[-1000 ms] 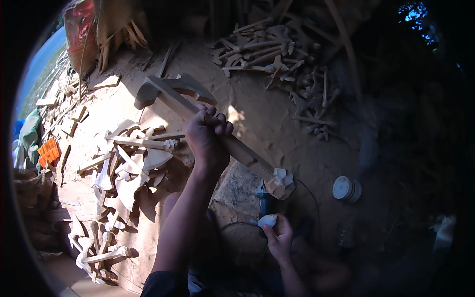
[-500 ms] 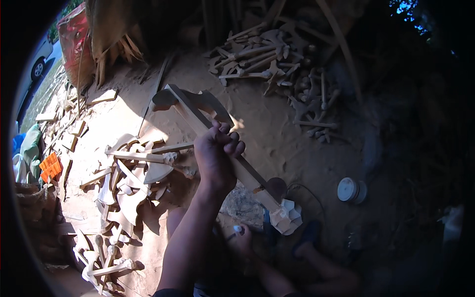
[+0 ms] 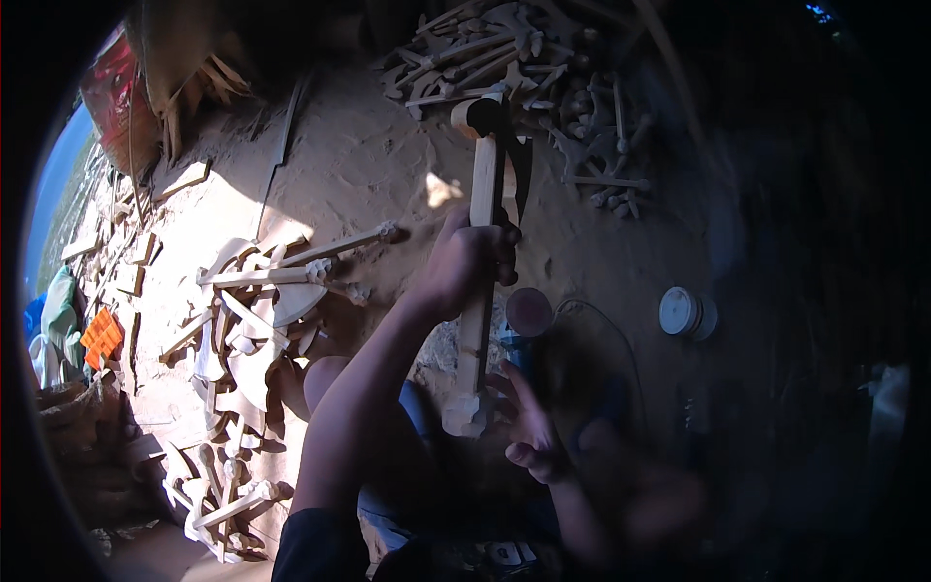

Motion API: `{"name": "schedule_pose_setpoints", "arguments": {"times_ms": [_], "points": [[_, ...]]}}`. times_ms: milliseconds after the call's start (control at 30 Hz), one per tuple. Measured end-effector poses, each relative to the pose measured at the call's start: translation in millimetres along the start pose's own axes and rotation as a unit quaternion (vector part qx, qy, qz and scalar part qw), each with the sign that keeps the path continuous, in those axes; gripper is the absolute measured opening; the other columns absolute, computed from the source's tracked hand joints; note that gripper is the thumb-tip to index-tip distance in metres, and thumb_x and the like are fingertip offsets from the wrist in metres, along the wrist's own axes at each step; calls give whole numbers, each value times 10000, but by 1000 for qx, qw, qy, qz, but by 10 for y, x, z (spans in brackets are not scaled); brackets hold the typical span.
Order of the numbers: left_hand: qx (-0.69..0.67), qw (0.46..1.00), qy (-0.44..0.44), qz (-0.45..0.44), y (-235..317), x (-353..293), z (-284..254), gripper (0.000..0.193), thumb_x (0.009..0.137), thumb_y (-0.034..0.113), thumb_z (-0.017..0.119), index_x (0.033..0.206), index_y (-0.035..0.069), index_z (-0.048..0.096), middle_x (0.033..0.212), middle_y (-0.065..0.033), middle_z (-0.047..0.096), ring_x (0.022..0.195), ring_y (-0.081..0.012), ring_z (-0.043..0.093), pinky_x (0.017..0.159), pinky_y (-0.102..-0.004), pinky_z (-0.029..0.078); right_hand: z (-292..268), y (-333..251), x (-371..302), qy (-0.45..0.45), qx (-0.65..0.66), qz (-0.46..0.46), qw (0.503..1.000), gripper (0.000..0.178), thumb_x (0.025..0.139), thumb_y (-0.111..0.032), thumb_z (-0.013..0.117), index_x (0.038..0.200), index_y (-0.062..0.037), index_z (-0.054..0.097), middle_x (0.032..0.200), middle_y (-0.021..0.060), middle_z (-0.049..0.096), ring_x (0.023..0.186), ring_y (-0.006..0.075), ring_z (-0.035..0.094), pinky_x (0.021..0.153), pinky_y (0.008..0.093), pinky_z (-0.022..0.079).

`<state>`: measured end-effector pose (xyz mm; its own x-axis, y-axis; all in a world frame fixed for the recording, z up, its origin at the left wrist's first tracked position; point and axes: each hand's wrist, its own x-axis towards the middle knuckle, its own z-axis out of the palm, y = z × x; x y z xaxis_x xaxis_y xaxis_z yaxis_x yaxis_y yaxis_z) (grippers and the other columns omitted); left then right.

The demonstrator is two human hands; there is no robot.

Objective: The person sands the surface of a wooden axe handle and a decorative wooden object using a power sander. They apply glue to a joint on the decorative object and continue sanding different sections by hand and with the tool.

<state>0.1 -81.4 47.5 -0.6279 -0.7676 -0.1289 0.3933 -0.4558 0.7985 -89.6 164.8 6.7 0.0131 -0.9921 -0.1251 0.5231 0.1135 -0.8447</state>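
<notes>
My left hand [image 3: 467, 260] is closed around the middle of a long carved wooden piece [image 3: 483, 184]. The piece stands nearly vertical in the picture. Its curved top end reaches toward the far wood pile, and its knobbed lower end [image 3: 464, 412] hangs over my knee. My right hand [image 3: 524, 427] is in shadow just right of that lower end, with fingers spread and nothing in it. I cannot tell whether it touches the wood.
Several similar carved wooden parts [image 3: 242, 320] lie heaped on the sandy ground at left. Another pile [image 3: 504, 48] sits at the top. A round pinkish disc [image 3: 529, 312] with a cable and a white round container [image 3: 684, 312] lie at right. The right side is dark.
The wooden piece has swung from a slant to nearly upright, its top now pointing at the far pile. My right hand has come up from low down to beside its lower end.
</notes>
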Motion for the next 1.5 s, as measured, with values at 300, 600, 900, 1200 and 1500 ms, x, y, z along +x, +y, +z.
{"name": "schedule_pose_setpoints", "arguments": {"times_ms": [300,600,900,1200,1500], "points": [[317,906,-68,-271,-122,-364,392,727,1065,588,514,1481,-8,508,1334,-185,628,1188,-305,657,901,-482,596,-172,-193,475,143,-255,-51,955,608,919,-265,822,1381,28,556,1212,124,698,1053,233,718,907,398,571],[314,938,145,2,-850,-457,218,566,1132,461,475,1008,-43,701,746,-30,644,637,-106,614,555,-281,486,-909,-231,261,66,-653,-161,737,921,834,-412,878,1529,21,455,1347,266,560,1340,403,542,1153,437,431],[511,795,183,271,-332,-430,143,327,962,245,633,875,-57,722,655,-168,706,549,-235,701,549,-371,511,-1842,1632,135,258,-617,125,733,1084,880,-386,778,1612,124,162,1480,376,502,1352,470,560,1128,471,457],[321,924,178,104,-143,-488,-145,220,1005,150,666,1008,-69,686,740,-70,688,586,-83,598,506,-241,423,-1553,1355,119,168,167,258,937,749,913,-473,716,1408,44,494,1154,210,712,1079,402,702,1028,497,543],[287,938,183,62,-223,-508,-134,199,984,181,681,980,-15,650,732,-73,694,613,-103,634,559,-258,477,-1303,1380,-91,301,43,8,953,532,866,-196,822,1313,-76,561,1029,114,709,1009,282,723,923,463,580]]}}
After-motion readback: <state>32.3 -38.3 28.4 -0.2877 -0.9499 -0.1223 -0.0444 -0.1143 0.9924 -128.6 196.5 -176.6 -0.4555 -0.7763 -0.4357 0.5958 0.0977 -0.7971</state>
